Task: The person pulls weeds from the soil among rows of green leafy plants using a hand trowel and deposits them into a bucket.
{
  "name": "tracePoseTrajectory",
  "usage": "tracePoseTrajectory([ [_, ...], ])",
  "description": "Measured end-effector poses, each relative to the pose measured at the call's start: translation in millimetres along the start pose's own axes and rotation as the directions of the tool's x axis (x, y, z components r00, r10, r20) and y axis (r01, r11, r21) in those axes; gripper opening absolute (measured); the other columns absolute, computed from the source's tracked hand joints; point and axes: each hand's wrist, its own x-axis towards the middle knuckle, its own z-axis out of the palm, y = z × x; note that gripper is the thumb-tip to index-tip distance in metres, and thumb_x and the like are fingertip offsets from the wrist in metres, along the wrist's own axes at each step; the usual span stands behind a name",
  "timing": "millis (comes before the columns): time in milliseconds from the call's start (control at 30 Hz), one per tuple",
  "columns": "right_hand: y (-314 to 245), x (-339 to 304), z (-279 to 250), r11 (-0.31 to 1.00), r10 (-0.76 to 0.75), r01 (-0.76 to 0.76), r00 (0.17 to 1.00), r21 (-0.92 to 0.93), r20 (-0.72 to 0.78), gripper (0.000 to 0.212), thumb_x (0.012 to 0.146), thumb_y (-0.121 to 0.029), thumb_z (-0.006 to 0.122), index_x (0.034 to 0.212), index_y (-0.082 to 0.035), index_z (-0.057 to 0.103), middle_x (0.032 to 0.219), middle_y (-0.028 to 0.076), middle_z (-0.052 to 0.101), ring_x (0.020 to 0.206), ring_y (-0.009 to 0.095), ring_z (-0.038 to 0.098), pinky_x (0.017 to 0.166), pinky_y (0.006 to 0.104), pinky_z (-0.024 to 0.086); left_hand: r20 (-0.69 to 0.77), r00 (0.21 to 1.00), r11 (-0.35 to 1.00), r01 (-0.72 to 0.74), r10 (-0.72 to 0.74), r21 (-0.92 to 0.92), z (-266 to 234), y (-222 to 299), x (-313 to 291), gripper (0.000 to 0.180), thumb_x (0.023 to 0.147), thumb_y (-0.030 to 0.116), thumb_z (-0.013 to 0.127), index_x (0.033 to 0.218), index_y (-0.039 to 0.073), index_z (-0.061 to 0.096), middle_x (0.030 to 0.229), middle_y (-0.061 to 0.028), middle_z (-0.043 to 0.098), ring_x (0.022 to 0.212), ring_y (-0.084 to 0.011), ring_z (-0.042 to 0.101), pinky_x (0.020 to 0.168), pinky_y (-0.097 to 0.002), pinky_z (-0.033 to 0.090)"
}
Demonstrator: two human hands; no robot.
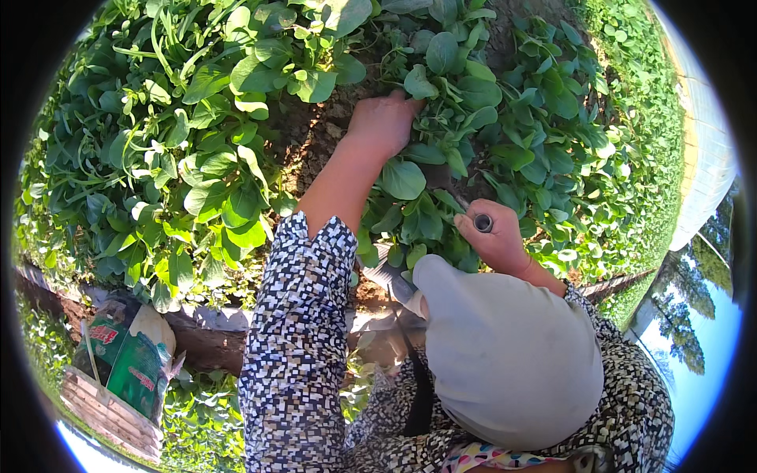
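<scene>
My left hand (384, 124) reaches in among the leafy green plants (453, 102), over a strip of bare brown soil (319, 130). Its fingers are curled in against the stems of one plant, and leaves partly hide the fingertips. Lower and to the right, my right hand (503, 243) is wrapped round the hollow, tube-like metal handle of a hand tool (482, 223). The tool's shaft slants up and left toward the same plants. What looks like a dark flat blade is mostly covered by leaves.
Dense greens (181, 134) fill the left side. A pale cap (512, 355) blocks the lower right, hiding part of my right arm. A green printed bag (130, 366) lies by the bed's edging at lower left. Plastic sheeting (706, 130) curves along the far right.
</scene>
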Motion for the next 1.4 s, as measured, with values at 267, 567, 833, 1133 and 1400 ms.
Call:
tracePoseTrajectory([
  [267, -5.0, 24.1, 4.1, 0.998, -0.004, 0.002, 1.0, -0.063, -0.024, 0.028, 0.079, -0.022, 0.067, 0.067, -0.002, 0.052, 0.059, 0.012, 0.045, 0.052, 0.027, 0.041, 0.05, 0.0359, 0.036, -0.136, 0.988, 0.99, 0.056, -0.074, -0.131, 6.8, 4.6, 8.1, 0.029, 0.075, 0.007, 0.058, 0.103, 0.011, 0.063, 0.099, -0.012, 0.064, 0.091, -0.031, 0.065, 0.074, -0.0425, 0.053],
  [567, -3.0, 16.7, -20.0, 0.988, 0.065, -0.07, 0.997, -0.14, -0.041, 0.029, 0.079, -0.022, 0.067, 0.066, -0.002, 0.053, 0.057, 0.011, 0.048, 0.051, 0.024, 0.045, 0.051, 0.0346, 0.038, -0.046, 0.949, 0.934, 0.297, -0.312, -0.196, 8.0, 3.3, 6.3, 0.028, 0.072, 0.013, 0.064, 0.1, 0.009, 0.063, 0.102, -0.0141, 0.064, 0.093, -0.0333, 0.065, 0.077, -0.0447, 0.053],
  [833, -4.0, 25.0, -3.7, 0.877, 0.264, -0.262, 0.963, 0.403, 0.051, 0.028, 0.082, -0.018, 0.067, 0.063, -0.003, 0.052, 0.054, 0.001, 0.047, 0.048, 0.011, 0.043, 0.047, 0.0289, 0.034, -0.122, 0.928, 0.865, 0.273, -0.352, -0.421, 8.6, -0.9, -3.6, 0.035, 0.07, 0.015, 0.066, 0.104, 0.008, 0.063, 0.099, -0.0166, 0.066, 0.092, -0.0362, 0.064, 0.079, -0.0446, 0.051],
  [1133, 8.1, 5.4, -2.8, 0.955, 0.141, -0.149, 0.989, 0.258, 0.047, 0.025, 0.083, -0.015, 0.067, 0.065, -0.002, 0.054, 0.056, -0.004, 0.041, 0.054, 0.004, 0.035, 0.048, 0.0244, 0.029, -0.144, 0.7, 0.076, -0.128, -0.699, -0.989, 27.6, -46.6, -59.8, 0.029, 0.085, 0.006, 0.062, 0.112, 0.002, 0.057, 0.106, -0.0088, 0.065, 0.092, -0.024, 0.061, 0.075, -0.0349, 0.051],
  [1400, -10.0, 38.6, -7.8, 0.984, -0.172, 0.167, 0.982, -0.07, -0.077, 0.022, 0.078, -0.014, 0.068, 0.067, -0.001, 0.054, 0.062, 0.01, 0.05, 0.053, 0.024, 0.044, 0.051, 0.0337, 0.037, -0.045, 0.68, -0.026, -0.094, -0.732, -0.995, 2.6, -28.9, -44.7, 0.034, 0.081, 0.013, 0.068, 0.112, 0.003, 0.059, 0.105, -0.0064, 0.064, 0.084, -0.0203, 0.061, 0.073, -0.0354, 0.051],
])
